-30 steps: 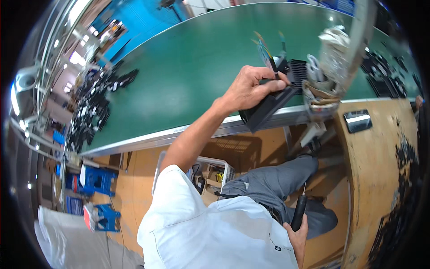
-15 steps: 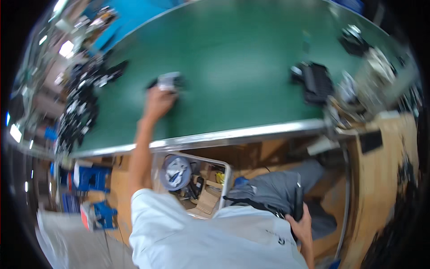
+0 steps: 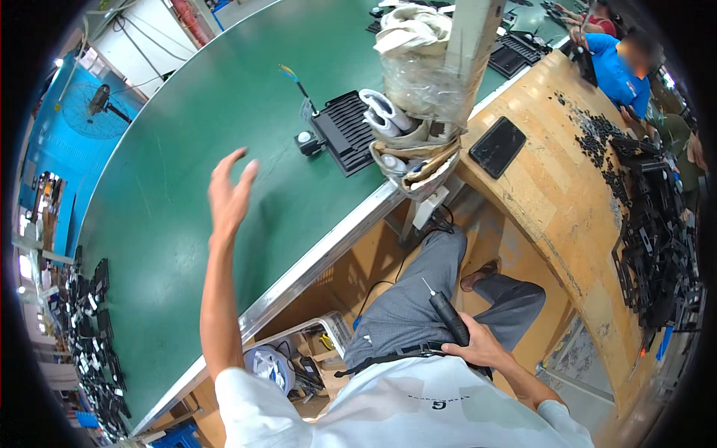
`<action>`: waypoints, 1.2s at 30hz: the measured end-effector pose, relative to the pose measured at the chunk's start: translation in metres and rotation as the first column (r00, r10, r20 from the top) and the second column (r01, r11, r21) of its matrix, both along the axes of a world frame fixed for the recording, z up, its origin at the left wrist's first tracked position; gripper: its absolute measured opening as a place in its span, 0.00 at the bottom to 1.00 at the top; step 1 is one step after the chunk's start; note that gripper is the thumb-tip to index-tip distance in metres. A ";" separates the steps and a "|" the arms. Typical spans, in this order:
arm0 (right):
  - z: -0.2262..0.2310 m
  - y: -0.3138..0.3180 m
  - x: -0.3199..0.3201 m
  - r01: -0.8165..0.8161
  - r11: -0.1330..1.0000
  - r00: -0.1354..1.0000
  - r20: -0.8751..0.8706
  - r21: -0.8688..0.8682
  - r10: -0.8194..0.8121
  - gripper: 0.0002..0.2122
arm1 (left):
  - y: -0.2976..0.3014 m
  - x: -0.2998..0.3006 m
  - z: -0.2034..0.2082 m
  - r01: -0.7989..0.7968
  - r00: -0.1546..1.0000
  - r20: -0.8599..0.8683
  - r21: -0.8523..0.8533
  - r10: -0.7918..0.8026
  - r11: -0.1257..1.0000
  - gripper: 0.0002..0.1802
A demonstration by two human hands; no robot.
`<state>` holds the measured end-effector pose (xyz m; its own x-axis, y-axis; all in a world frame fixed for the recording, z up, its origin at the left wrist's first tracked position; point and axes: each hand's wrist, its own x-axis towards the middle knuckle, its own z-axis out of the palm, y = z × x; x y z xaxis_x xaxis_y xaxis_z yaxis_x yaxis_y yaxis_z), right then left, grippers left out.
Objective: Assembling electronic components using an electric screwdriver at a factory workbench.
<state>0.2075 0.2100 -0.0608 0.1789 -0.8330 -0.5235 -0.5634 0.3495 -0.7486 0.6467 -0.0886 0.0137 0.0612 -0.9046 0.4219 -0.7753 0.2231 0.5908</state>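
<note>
My left hand (image 3: 231, 194) is raised over the green tabletop (image 3: 172, 224), empty, with thumb and fingers apart. To its right lies a black finned housing like a floodlight (image 3: 347, 133), its ribbed side up, with a small round-faced part (image 3: 306, 140) at its near left and a cable ending in coloured wires. My right hand (image 3: 482, 342) is down by my lap, wrapped around a black electric screwdriver (image 3: 449, 319). The thin metal bit points up and away from me; part of the handle is hidden by the fingers.
Cloth and plastic bags (image 3: 418, 82) hang on a post at the table's edge. A wooden bench (image 3: 538, 194) on the right bears a black phone (image 3: 498, 147), small black parts and black brackets (image 3: 657, 231). Black parts (image 3: 93, 343) pile up far left. A co-worker (image 3: 624, 82) sits beyond the bench.
The view has swung to the right. My left hand held a blurred small greyish thing over the table; now it is empty with fingers spread. My right hand still grips the screwdriver.
</note>
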 end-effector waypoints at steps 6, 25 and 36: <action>-0.005 0.033 -0.001 0.241 0.970 0.970 -0.037 -0.034 -0.242 0.38 | -0.160 -0.071 -0.028 0.237 0.965 -0.164 0.193 -0.207 0.952 0.25; -0.042 0.003 -0.023 0.098 0.981 0.980 0.153 0.168 -0.124 0.39 | 0.238 0.215 -0.045 -0.708 0.470 0.170 -0.513 0.866 0.485 0.21; -0.056 0.029 -0.048 0.238 0.971 0.947 0.215 0.025 -0.238 0.39 | 0.109 -0.219 0.056 0.601 0.775 -0.121 -0.165 -0.620 0.782 0.07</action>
<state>0.1599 0.2392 -0.1171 0.0836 -0.8657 -0.4936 -0.2899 0.4528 -0.8432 0.4272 0.0208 0.0702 -0.4128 -0.7227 0.5544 -0.3505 0.6878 0.6357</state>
